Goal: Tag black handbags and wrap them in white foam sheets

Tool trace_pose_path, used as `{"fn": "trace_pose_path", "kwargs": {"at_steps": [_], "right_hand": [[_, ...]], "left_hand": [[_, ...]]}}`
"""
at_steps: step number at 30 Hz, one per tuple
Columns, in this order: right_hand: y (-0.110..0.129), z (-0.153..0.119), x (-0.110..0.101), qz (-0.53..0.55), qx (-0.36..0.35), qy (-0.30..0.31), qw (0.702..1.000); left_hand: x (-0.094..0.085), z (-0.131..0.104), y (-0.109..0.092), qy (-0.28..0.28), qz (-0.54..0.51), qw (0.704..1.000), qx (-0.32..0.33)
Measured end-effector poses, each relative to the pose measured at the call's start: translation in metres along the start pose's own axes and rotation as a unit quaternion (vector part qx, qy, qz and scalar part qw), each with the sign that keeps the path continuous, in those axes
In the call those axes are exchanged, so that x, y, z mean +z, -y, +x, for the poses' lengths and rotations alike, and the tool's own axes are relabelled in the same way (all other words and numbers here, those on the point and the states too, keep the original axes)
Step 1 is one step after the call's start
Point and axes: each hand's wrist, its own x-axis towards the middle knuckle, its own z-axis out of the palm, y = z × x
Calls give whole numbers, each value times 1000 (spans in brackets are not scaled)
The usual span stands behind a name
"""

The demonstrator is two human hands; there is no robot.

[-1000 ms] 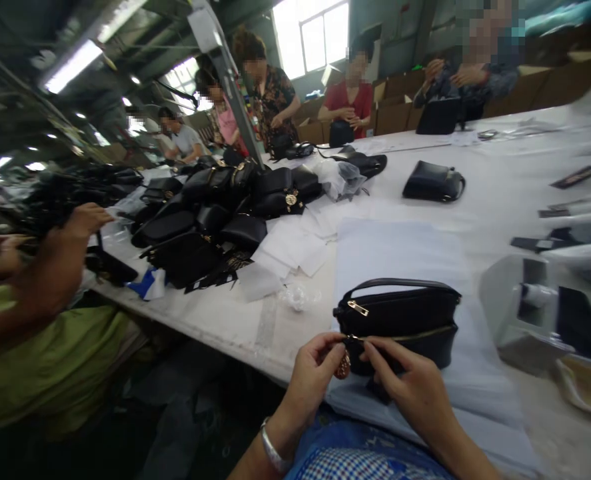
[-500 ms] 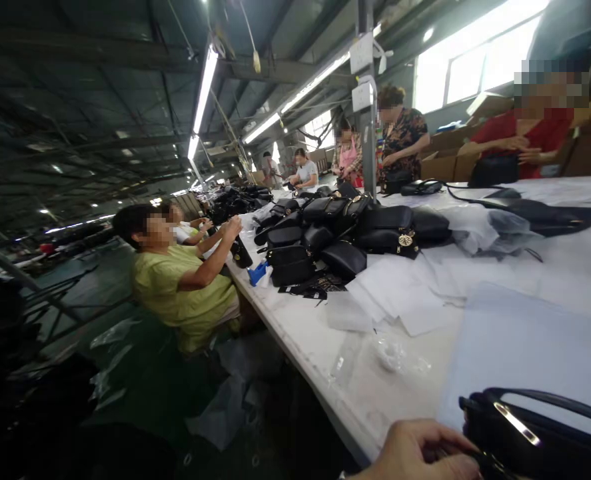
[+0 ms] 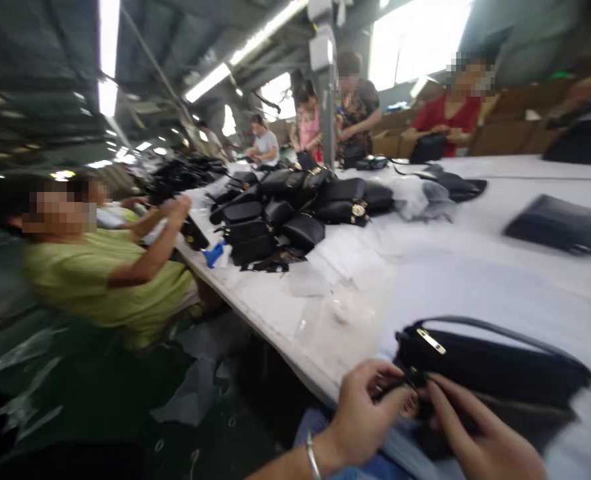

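A black handbag [image 3: 495, 367] with a top handle [image 3: 495, 325] and a small gold plate [image 3: 431, 341] lies at the near right of the table. At its near left end, my left hand [image 3: 368, 407] is closed in a pinch on a short black strap. A round gold charm [image 3: 409, 404] hangs by those fingers. My right hand [image 3: 480, 427] pinches the same strap from the other side, its fingertips close to the left ones. Blur hides how the strap joins the bag.
Several black bags [image 3: 295, 207] are heaped mid-table beside white paper sheets [image 3: 348, 257]. A blue object [image 3: 214, 255] lies near the left edge. A dark flat item [image 3: 560, 223] is at the right. A person in yellow-green [image 3: 110, 273] sits on the left; others work across the table.
My view has swung right and come closer to the handbag. My right hand has come into view and joined the left at the strap. The gold charm now shows.
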Motion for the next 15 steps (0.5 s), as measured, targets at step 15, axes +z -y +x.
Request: {"fn": "trace_pose_path", "kwargs": {"at_steps": [15], "right_hand": [[20,-32,-6,-7,59,38,998]], "left_hand": [[-14,-9,34,115,157,943,271]]}}
